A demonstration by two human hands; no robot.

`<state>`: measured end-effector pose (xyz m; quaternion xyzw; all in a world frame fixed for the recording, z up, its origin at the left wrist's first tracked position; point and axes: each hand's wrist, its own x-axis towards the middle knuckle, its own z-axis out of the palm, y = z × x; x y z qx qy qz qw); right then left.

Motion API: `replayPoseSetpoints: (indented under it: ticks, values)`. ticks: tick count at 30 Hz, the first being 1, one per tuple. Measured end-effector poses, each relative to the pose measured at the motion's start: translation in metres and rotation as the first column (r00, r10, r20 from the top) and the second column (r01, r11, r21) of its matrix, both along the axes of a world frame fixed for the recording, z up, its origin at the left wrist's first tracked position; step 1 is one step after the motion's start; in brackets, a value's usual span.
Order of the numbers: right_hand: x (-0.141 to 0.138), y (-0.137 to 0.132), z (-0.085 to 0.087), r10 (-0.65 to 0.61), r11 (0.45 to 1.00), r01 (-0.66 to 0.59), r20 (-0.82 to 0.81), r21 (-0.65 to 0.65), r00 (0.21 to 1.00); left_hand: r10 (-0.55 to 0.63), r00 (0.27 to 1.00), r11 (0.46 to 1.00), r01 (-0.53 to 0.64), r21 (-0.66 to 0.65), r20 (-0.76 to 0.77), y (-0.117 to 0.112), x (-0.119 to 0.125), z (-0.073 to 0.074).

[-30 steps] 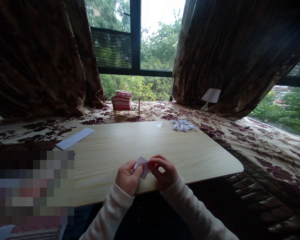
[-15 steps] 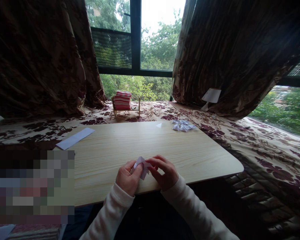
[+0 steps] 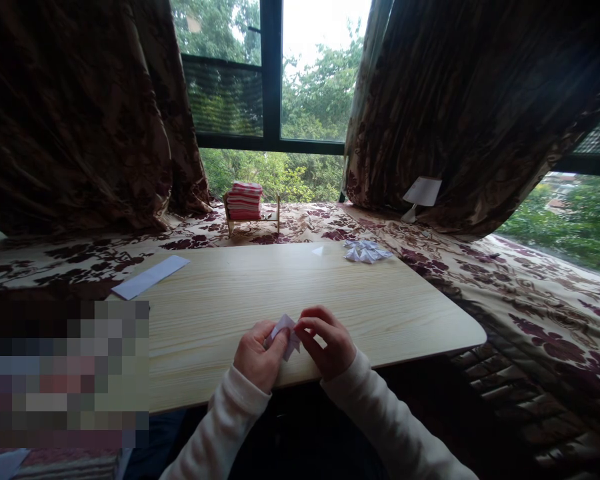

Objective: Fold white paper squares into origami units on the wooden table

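Pale wood-grain table (image 3: 230, 287) stands before a window (image 3: 271, 100) w/ dark curtains (image 3: 430, 100). From my remote seat I see the folded paper (image 3: 284, 323) up b/w both hands, over the table's near edge. L hand (image 3: 260, 353) has it pinned, thumb flat across the front; R hand (image 3: 327, 337) has thumb & index nearly together at its R edge, but I can't tell if they grip or just touch. Main risk, I'd say: if the L thumb slackens while the R fingers tug, layers could slip & creases go crooked, or a thin corner tears. So near the edge, a dropped piece could prob. miss the table. Pile of folded pieces (image 3: 367, 252) at far R & paper strip (image 3: 153, 277) at far L sit well apart from the hands, so knocking them looks unlikely
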<state>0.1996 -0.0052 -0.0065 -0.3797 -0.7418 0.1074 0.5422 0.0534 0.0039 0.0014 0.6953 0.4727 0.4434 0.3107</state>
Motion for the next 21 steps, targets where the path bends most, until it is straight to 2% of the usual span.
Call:
replayPoseSetpoints:
  ticks: [6, 12, 21]
  values:
    - [-0.0020, -0.0001, -0.0016, -0.024, 1.000, 0.024, 0.011, -0.003, 1.000, -0.002, 1.000, 0.999, 0.004, 0.052, -0.030, -0.0021, 0.0008, 0.0030]
    - [-0.0022, 0.0018, -0.0028, -0.027, 0.999, 0.025, -0.023, -0.045, 0.999, -0.050, 0.995, 0.996, 0.056, 0.069, -0.087, -0.0032, 0.0006, 0.0063]
    - [-0.0027, 0.0043, -0.0057, -0.037, 0.990, 0.030, -0.048, -0.138, 0.998, -0.075, 0.987, 0.993, 0.087, 0.084, -0.140, -0.0021, -0.0003, 0.0027]
